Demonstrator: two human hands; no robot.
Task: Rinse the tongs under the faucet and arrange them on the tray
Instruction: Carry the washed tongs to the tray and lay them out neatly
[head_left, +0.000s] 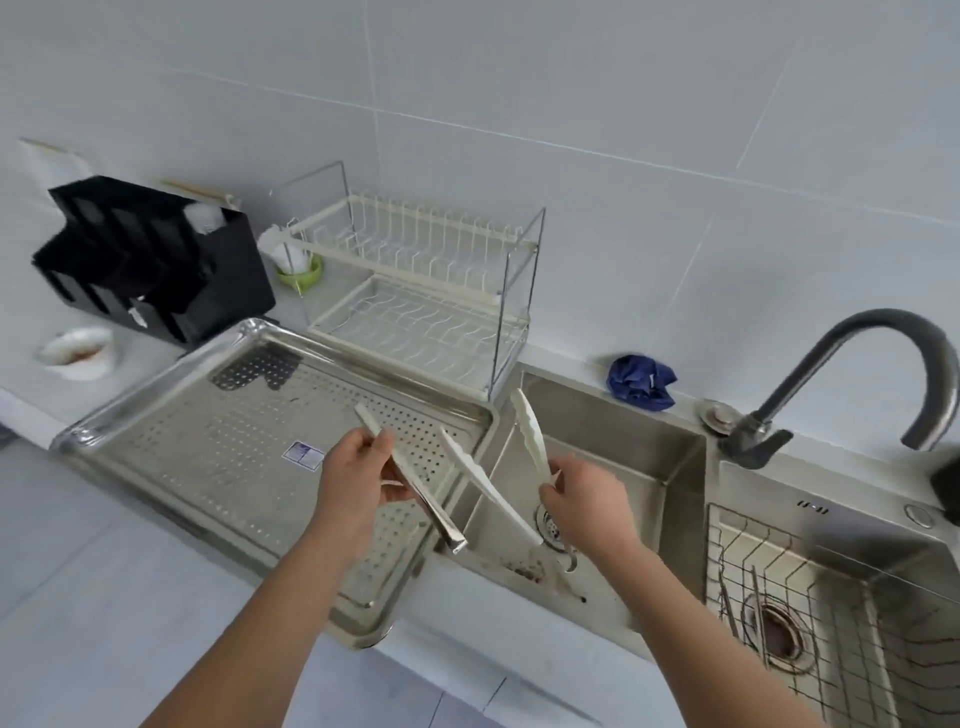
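Note:
My left hand (358, 480) grips one pair of tongs (415, 488) with white tips and a shiny metal handle end, slanted over the right side of the perforated steel tray (156, 400). Over the left sink basin (628, 447), my right hand (584, 499) holds a second, white pair of tongs (488, 486) with its two arms spread wide. One arm points up toward the dish rack; the other slants toward the tray's corner. The dark curved faucet (883, 338) stands at the right, away from both hands, and no water is visible.
A cream wire dish rack (426, 291) stands behind the tray, with a black organizer (156, 260) and a white bowl (78, 353) to its left. A blue cloth (641, 382) lies on the sink's back ledge. The right basin holds a wire basket (831, 597).

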